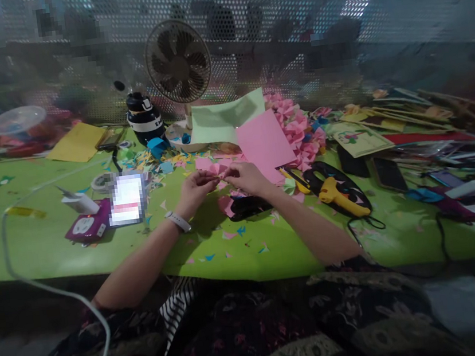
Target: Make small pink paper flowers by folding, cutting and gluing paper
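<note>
My left hand (196, 190), with a pale band on its wrist, is closed at the middle of the green table (138, 249). My right hand (244, 178) is closed just beside it, fingertips nearly meeting those of the left. Between them is a small piece of pink paper (220, 176), pinched by both hands. Behind the hands lie more pink scraps and a pink sheet (265, 140) that overlaps a light green sheet (226, 123). A black object (250, 206) rests under my right wrist, partly hidden, with pink paper at its left end.
A yellow glue gun (344, 197) and a yellow cutter (296, 180) lie at right, before a heap of pink paper pieces (296, 130). A lit phone (126, 199) and a purple power strip (88, 224) are at left. A fan (178, 64) and a black bottle (144, 120) stand behind.
</note>
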